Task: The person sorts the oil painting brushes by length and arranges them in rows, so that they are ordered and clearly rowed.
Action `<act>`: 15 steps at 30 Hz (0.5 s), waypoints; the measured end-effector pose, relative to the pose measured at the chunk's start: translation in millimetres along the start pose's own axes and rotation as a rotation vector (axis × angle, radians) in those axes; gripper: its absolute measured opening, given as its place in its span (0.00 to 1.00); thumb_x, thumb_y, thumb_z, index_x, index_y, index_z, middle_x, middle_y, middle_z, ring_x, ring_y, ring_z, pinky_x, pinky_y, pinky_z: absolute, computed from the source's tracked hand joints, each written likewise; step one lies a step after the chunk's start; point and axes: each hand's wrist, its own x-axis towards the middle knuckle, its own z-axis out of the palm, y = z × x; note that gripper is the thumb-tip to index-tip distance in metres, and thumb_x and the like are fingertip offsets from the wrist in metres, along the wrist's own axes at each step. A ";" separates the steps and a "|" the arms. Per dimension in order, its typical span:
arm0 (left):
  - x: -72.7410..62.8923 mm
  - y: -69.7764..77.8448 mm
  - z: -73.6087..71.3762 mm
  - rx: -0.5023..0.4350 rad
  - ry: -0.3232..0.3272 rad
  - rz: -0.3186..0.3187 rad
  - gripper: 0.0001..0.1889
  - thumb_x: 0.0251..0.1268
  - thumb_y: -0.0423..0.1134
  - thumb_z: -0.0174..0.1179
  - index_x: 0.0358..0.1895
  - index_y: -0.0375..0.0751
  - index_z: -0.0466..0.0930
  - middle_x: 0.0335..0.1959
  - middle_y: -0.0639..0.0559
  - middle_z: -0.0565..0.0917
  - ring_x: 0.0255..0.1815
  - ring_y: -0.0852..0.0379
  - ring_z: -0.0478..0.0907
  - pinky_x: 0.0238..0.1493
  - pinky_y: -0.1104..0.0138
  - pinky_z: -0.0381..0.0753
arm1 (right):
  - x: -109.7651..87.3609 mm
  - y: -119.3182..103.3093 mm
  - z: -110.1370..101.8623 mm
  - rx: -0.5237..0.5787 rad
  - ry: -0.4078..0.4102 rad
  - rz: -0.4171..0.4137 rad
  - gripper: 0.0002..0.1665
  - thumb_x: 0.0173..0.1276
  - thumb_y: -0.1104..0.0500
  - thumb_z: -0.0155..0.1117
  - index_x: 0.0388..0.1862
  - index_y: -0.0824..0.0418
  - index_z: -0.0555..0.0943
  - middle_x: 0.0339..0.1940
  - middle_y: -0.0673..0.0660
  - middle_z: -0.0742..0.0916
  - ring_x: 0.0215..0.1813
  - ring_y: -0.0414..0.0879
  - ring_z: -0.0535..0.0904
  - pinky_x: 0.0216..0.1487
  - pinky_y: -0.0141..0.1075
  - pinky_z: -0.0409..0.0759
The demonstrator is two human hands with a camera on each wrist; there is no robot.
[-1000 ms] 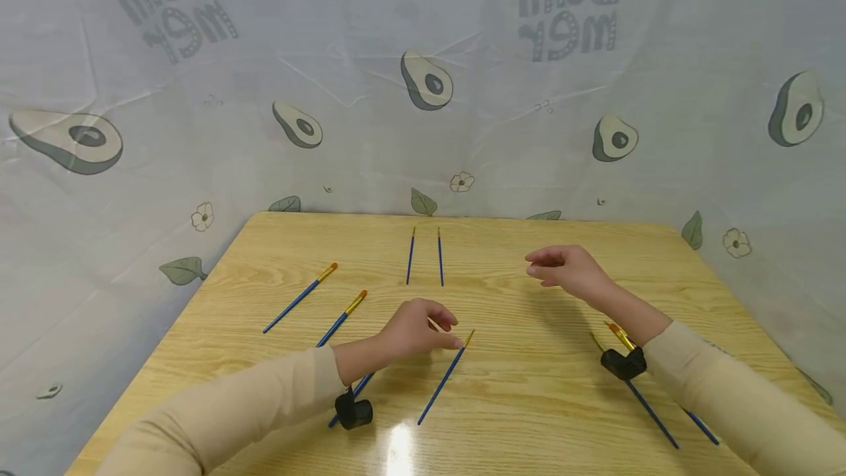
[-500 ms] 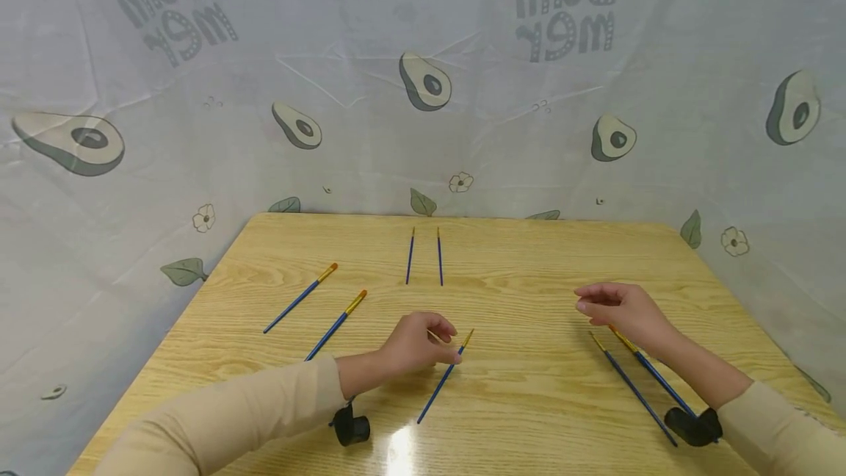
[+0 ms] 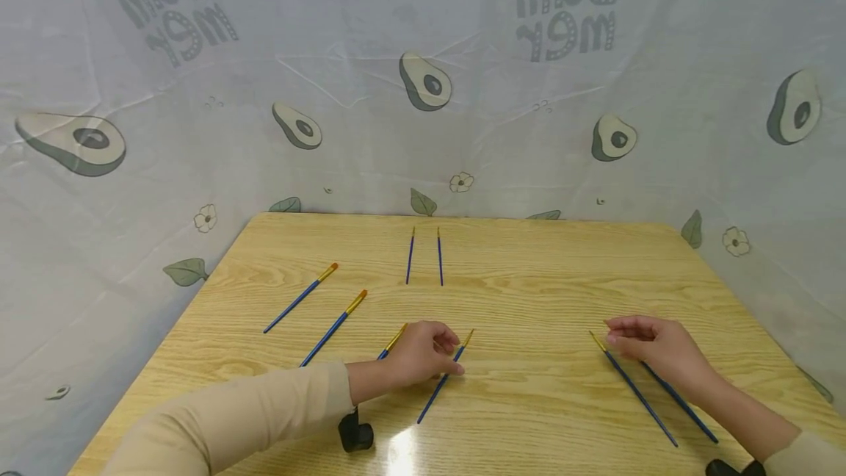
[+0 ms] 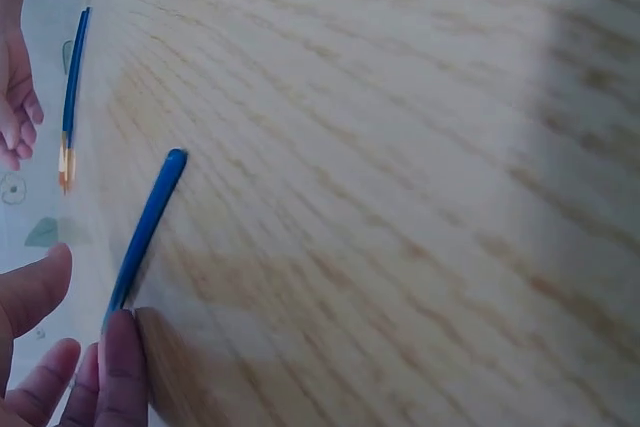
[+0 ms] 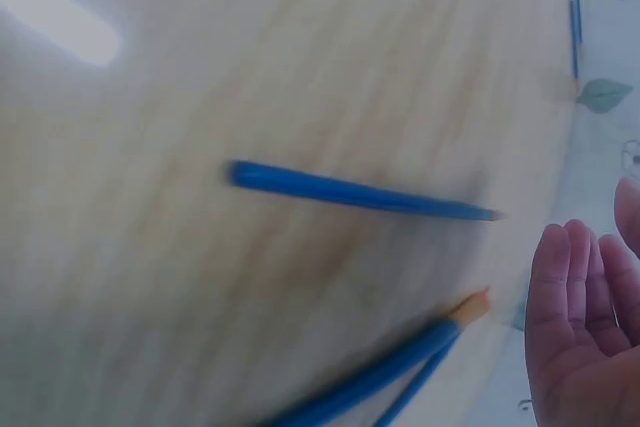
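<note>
In the head view my left hand [image 3: 423, 357] is low over the table, thumb and fingers apart, beside a thin blue paintbrush [image 3: 435, 394] with a gold ferrule. Its thumb overlaps the handle there. The left wrist view shows that blue handle [image 4: 152, 212] running up to the fingertips [image 4: 122, 362], with the thumb held away. My right hand [image 3: 661, 355] hovers over a second blue paintbrush [image 3: 684, 406], hiding its bristle end. Just left of it lies a slimmer paintbrush [image 3: 634, 386]. In the right wrist view the right hand [image 5: 580, 337] has extended fingers and nothing in it.
Two wide-tipped paintbrushes, one farther left [image 3: 291, 307] and one nearer [image 3: 333, 328], lie on the wooden table [image 3: 529, 402]. Another brush [image 3: 394, 340] is partly behind the left hand. Two thin brushes, left [image 3: 410, 259] and right [image 3: 440, 259], lie far back, before an avocado-print curtain [image 3: 515, 138].
My right hand has come back toward me and rightward, down to the right-hand brushes. The left hand has drawn slightly nearer along its brush. The brushes lie as before.
</note>
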 end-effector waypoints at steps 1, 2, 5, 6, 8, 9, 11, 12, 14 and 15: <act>0.0 -1.4 0.1 -0.013 -0.002 -0.004 0.16 0.47 0.33 0.77 0.40 0.35 0.83 0.33 0.50 0.81 0.33 0.59 0.77 0.33 0.68 0.80 | -1.3 1.6 0.7 0.004 0.004 0.006 0.32 0.69 0.53 0.65 0.61 0.76 0.73 0.53 0.68 0.82 0.44 0.42 0.83 0.42 0.37 0.83; 0.2 -2.6 0.1 -0.026 -0.001 -0.007 0.16 0.47 0.32 0.77 0.40 0.35 0.83 0.33 0.50 0.81 0.32 0.58 0.77 0.31 0.68 0.80 | -2.5 3.5 1.2 0.010 0.006 0.010 0.31 0.69 0.54 0.66 0.60 0.77 0.73 0.54 0.68 0.82 0.44 0.41 0.83 0.42 0.37 0.84; 0.8 -4.8 -0.2 -0.067 -0.004 -0.010 0.15 0.47 0.30 0.76 0.39 0.34 0.83 0.32 0.49 0.80 0.29 0.58 0.77 0.26 0.68 0.81 | -6.6 9.4 2.3 0.004 0.020 0.020 0.31 0.67 0.54 0.68 0.59 0.76 0.75 0.53 0.67 0.82 0.43 0.38 0.83 0.42 0.36 0.83; 1.1 -5.3 -0.1 -0.075 -0.005 -0.006 0.14 0.48 0.29 0.75 0.39 0.33 0.83 0.32 0.49 0.80 0.29 0.58 0.77 0.25 0.68 0.81 | -7.9 11.7 2.7 0.009 0.025 0.025 0.31 0.67 0.54 0.68 0.59 0.76 0.75 0.53 0.67 0.83 0.43 0.38 0.83 0.42 0.35 0.83; 1.6 -5.5 0.1 -0.089 -0.008 -0.003 0.14 0.48 0.28 0.75 0.39 0.33 0.83 0.32 0.48 0.81 0.28 0.58 0.77 0.23 0.68 0.80 | -10.2 16.0 4.0 0.001 0.036 0.033 0.31 0.66 0.53 0.69 0.58 0.74 0.76 0.51 0.65 0.84 0.42 0.37 0.83 0.42 0.34 0.83; 1.7 -5.6 0.2 -0.091 -0.009 0.000 0.13 0.48 0.28 0.75 0.38 0.33 0.83 0.32 0.48 0.81 0.28 0.58 0.77 0.23 0.68 0.80 | -11.1 17.7 5.2 -0.013 0.047 0.040 0.31 0.65 0.52 0.69 0.58 0.74 0.77 0.50 0.63 0.85 0.42 0.37 0.83 0.41 0.33 0.83; 1.7 -6.1 0.3 -0.089 -0.011 0.008 0.13 0.48 0.28 0.75 0.38 0.33 0.84 0.32 0.49 0.81 0.28 0.59 0.77 0.23 0.69 0.80 | -12.4 21.2 8.2 -0.026 0.068 0.044 0.31 0.65 0.52 0.70 0.57 0.74 0.77 0.48 0.62 0.86 0.41 0.37 0.83 0.40 0.33 0.83; 1.7 -6.3 0.4 -0.088 -0.012 0.010 0.13 0.48 0.28 0.75 0.38 0.33 0.84 0.32 0.49 0.82 0.28 0.59 0.78 0.24 0.69 0.80 | -13.3 22.0 9.8 -0.032 0.077 0.047 0.30 0.65 0.53 0.70 0.57 0.74 0.78 0.48 0.62 0.86 0.40 0.36 0.83 0.40 0.32 0.83; 1.6 -7.1 0.7 -0.089 -0.014 0.013 0.13 0.48 0.28 0.75 0.38 0.33 0.84 0.32 0.49 0.82 0.29 0.59 0.78 0.25 0.69 0.80 | -14.4 23.2 12.8 -0.067 0.105 0.045 0.29 0.64 0.53 0.71 0.55 0.74 0.79 0.48 0.63 0.86 0.39 0.34 0.82 0.38 0.31 0.83; 1.5 -7.6 0.9 -0.090 -0.015 0.016 0.13 0.48 0.28 0.75 0.38 0.33 0.85 0.32 0.49 0.82 0.29 0.59 0.78 0.26 0.69 0.80 | -14.8 23.7 13.8 -0.087 0.116 0.045 0.29 0.64 0.53 0.71 0.55 0.74 0.79 0.49 0.64 0.85 0.38 0.32 0.82 0.38 0.31 0.83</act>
